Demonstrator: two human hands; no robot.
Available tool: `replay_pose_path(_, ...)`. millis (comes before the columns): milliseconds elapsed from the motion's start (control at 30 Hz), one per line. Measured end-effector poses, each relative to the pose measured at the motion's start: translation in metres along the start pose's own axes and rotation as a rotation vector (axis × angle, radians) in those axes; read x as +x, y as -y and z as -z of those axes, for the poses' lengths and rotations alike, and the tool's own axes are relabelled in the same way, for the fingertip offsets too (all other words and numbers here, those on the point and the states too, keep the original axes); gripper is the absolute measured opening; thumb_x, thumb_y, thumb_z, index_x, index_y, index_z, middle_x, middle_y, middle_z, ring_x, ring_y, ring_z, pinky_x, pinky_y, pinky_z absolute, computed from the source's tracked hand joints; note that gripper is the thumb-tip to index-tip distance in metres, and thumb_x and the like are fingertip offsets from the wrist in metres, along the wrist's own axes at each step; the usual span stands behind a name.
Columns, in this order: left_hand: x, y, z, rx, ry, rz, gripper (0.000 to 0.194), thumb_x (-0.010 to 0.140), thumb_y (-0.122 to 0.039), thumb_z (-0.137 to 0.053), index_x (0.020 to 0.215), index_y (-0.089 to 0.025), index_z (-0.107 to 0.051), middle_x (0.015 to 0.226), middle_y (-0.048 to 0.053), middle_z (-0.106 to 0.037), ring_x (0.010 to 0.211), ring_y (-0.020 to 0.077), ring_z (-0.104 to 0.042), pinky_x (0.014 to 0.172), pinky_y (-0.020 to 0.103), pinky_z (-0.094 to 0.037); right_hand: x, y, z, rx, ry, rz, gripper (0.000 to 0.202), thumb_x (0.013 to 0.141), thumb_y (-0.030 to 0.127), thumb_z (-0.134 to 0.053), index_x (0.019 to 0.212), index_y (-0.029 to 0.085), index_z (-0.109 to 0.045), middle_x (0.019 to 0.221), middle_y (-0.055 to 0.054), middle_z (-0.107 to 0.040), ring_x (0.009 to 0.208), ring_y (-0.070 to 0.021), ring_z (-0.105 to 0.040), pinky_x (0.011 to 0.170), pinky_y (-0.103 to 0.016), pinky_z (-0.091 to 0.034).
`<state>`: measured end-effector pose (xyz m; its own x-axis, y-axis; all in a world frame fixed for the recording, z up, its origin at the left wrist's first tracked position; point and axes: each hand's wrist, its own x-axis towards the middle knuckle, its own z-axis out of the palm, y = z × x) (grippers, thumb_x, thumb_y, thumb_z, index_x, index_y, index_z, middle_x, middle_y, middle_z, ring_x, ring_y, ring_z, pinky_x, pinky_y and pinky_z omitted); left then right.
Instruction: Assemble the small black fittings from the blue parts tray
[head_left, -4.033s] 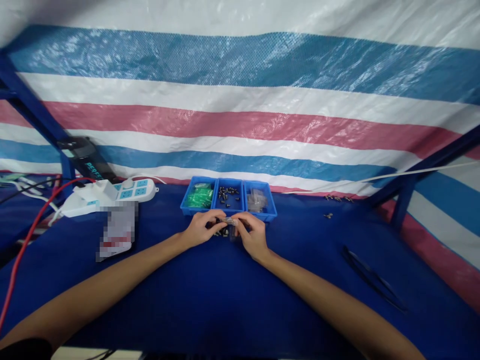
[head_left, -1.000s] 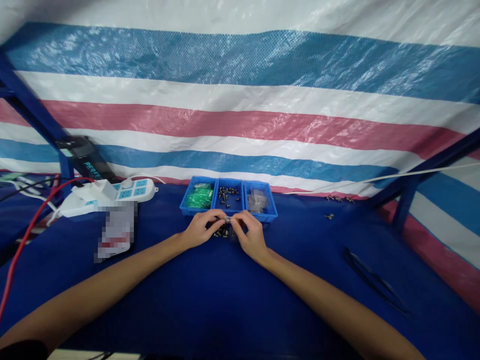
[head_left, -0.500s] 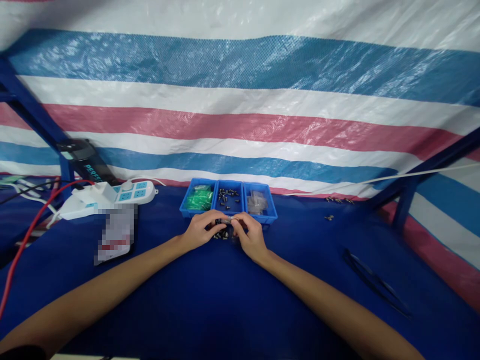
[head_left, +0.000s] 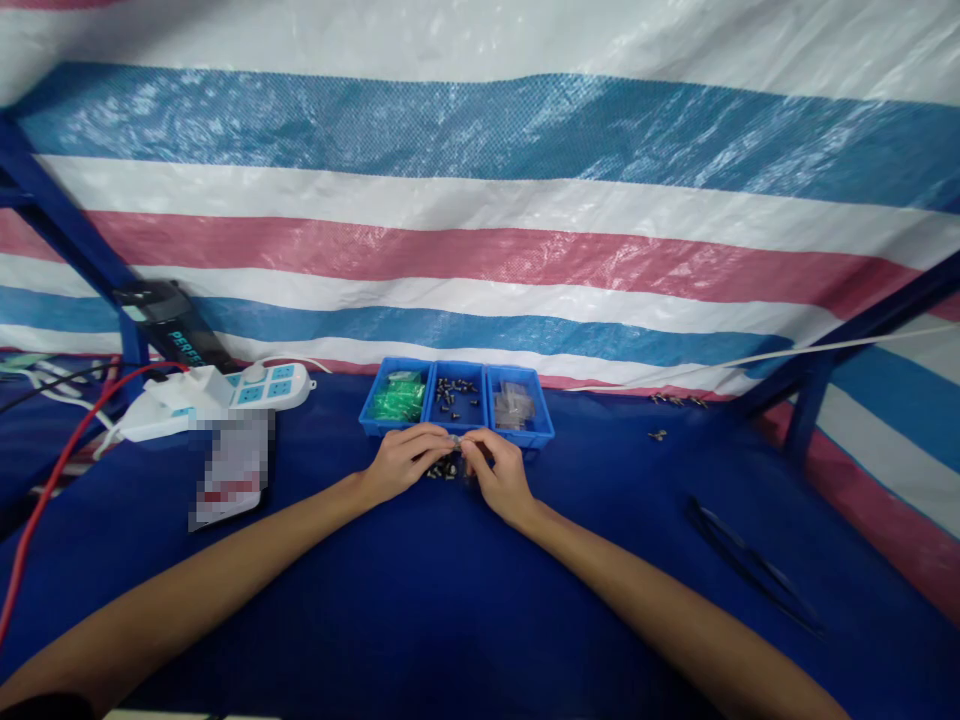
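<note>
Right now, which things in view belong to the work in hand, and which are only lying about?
Likely in the work:
small part between left hand and right hand
dark pieces beneath
three blue bins

Apparently just lying about:
phone
power strip
black bottle
thin dark object

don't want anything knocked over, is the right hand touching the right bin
Cannot tell. In the head view, the right hand overlaps the front of the right bin, hiding any contact or gap.

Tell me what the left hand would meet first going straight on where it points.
Probably the right hand, directly opposite, just past the small piece pinched between the two; depth is unclear.
</note>
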<state>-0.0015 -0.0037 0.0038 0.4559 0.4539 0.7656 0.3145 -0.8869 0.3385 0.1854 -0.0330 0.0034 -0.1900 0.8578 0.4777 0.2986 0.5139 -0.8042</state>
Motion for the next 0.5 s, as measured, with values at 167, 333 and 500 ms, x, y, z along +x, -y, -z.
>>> replay_pose_path(167, -0.0032, 0.004, -0.0006, 0.023, 0.053, -0.035, 0.013, 0.088, -0.017, -0.056, 0.092, -0.018, -0.068, 0.092, 0.006, -0.068, 0.079, 0.0109, -0.066, 0.065, 0.018, -0.054, -0.0003, -0.0005, -0.0005, -0.005, 0.001, -0.004, 0.022, 0.093, 0.032, -0.045, 0.083, 0.018, -0.059, 0.061, 0.001, -0.056, 0.055, -0.0118, -0.055, 0.058, -0.024, -0.045)
replay_pose_path(333, -0.0021, 0.004, -0.0002, 0.014, 0.065, -0.006, 0.015, 0.088, -0.019, -0.055, 0.088, -0.018, -0.07, 0.089, 0.005, -0.068, 0.073, 0.0098, -0.065, 0.064, 0.017, -0.053, 0.0007, 0.0007, 0.001, 0.012, 0.009, -0.033, 0.023, 0.092, 0.034, -0.046, 0.081, 0.018, -0.059, 0.059, 0.002, -0.056, 0.052, -0.0116, -0.054, 0.056, -0.024, -0.046)
replay_pose_path(500, -0.0002, 0.002, 0.0005, -0.01, 0.071, -0.005, 0.016, 0.089, -0.019, -0.054, 0.09, -0.018, -0.071, 0.091, 0.005, -0.069, 0.077, 0.0109, -0.066, 0.069, 0.019, -0.054, 0.0009, 0.0008, 0.002, 0.04, -0.005, -0.062, 0.022, 0.091, 0.035, -0.047, 0.084, 0.018, -0.059, 0.06, 0.001, -0.055, 0.053, -0.0116, -0.054, 0.057, -0.024, -0.046)
